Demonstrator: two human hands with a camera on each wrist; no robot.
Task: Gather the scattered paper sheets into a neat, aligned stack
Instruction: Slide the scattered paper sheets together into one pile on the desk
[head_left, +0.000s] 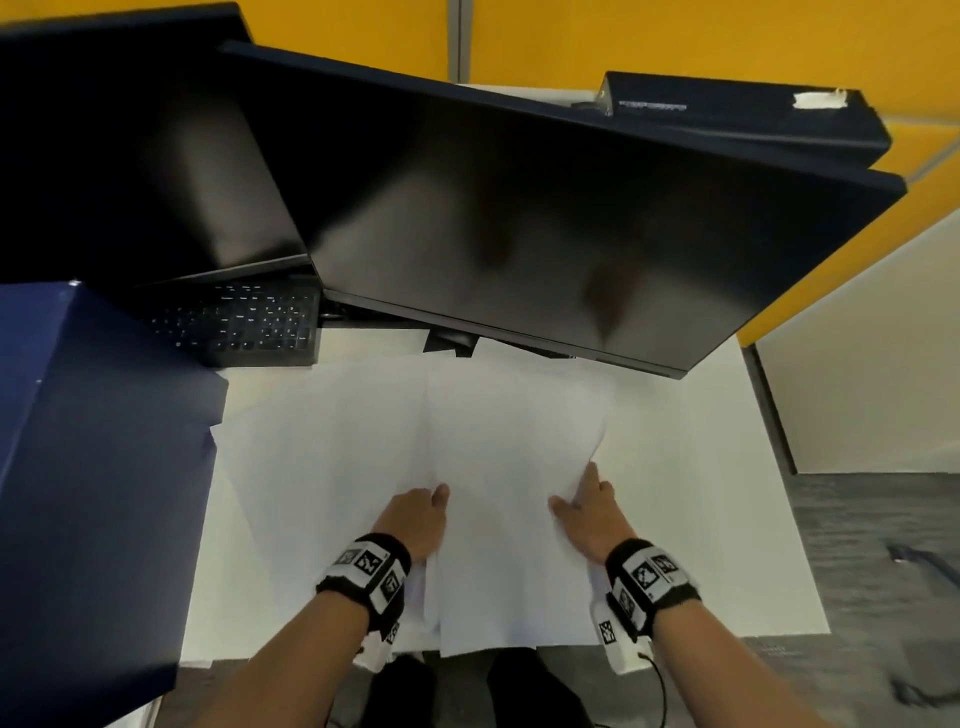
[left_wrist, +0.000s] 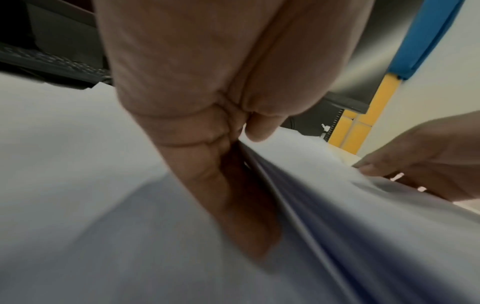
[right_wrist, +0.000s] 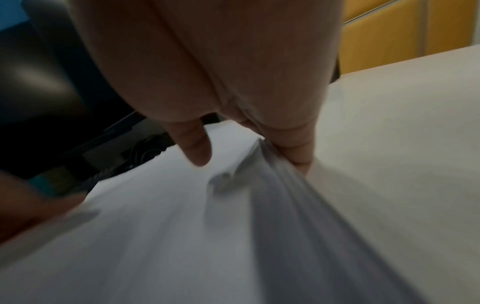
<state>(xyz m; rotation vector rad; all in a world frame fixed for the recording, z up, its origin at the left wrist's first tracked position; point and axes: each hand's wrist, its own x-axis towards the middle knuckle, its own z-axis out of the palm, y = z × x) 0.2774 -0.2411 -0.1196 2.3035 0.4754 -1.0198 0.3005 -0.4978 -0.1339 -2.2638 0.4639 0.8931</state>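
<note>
With the left hand (head_left: 415, 514) and right hand (head_left: 592, 506) each pinching a side edge of the paper bundle (head_left: 498, 561) at the desk's (head_left: 691, 467) 6 o'clock edge, keep thumbs on top, squeeze inward evenly, then collect the loose sheets (head_left: 322, 431) lying toward 10 o'clock.

Both forearms are bare, with no sleeves. Each wrist wears a black fuzzy band (head_left: 363, 571) carrying white blocks printed with black square markers (head_left: 647, 574). A thin black cable (head_left: 660, 680) hangs from the right wrist unit.
</note>
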